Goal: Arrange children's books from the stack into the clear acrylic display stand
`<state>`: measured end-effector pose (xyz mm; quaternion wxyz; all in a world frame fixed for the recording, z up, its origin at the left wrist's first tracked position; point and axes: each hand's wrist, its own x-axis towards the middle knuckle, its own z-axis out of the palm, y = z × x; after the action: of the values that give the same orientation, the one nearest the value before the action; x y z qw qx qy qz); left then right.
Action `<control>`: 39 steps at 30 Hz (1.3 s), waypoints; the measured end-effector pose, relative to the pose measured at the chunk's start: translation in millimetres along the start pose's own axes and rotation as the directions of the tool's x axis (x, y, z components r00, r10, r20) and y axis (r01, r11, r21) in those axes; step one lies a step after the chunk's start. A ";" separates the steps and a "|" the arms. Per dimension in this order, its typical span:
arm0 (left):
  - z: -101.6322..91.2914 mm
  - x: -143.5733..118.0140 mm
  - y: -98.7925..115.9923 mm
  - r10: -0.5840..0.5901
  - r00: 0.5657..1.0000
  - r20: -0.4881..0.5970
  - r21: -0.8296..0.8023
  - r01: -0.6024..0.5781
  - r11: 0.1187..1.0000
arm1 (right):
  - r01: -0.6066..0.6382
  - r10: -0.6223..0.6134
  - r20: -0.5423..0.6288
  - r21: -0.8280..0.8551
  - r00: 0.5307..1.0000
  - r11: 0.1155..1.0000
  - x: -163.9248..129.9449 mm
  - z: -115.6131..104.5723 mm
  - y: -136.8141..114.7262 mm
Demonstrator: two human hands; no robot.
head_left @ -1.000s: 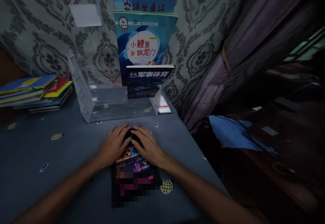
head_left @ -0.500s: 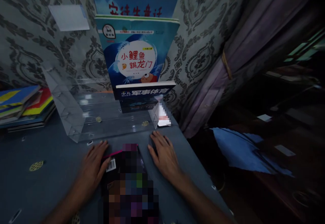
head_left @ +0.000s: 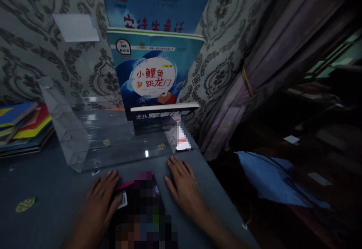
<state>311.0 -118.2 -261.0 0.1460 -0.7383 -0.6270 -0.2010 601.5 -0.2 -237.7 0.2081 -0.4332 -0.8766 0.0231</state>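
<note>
We see our left hand lying flat and spread on the desk, its thumb side touching the left edge of a dark magazine. Our right hand lies flat and open just to the right of the magazine; we cannot tell whether it touches the cover. Neither hand grips anything. The magazine lies flat between the hands, near the front of the desk, its far edge trimmed in pink and a small white barcode label by our left thumb.

Just beyond the fingertips stands a clear plastic rack, smooth and glossy, with a tall slanted end wall on the left. Its right end holds three upright books: a low dark book in front, a blue fish book behind it, and a taller blue book at the back against the patterned wallpaper. The left part of the rack is open.

The desk's right edge runs diagonally close by our right hand, with a purple curtain beyond. A stack of flat, colourful books sits at the far left.
</note>
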 end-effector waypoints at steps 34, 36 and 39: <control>-68.5 34.5 23.3 -0.340 0.871 0.356 -0.116 0.402 0.908 | -0.070 0.046 0.083 0.318 0.996 0.945 7.9 -9.5 -62.5; -63.5 35.2 14.9 -0.334 0.889 0.313 -0.171 0.399 0.901 | -0.073 0.052 0.075 0.326 0.996 0.943 11.9 -5.1 -61.7; -58.8 35.1 6.1 -0.327 0.901 0.285 -0.247 0.399 0.883 | -0.073 0.060 0.046 0.358 0.997 0.931 14.2 1.3 -59.9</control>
<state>315.0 -116.3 -192.4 -0.0834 -0.6387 -0.7299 -0.2286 548.5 -26.5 -220.8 0.2678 -0.4168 -0.8459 0.1976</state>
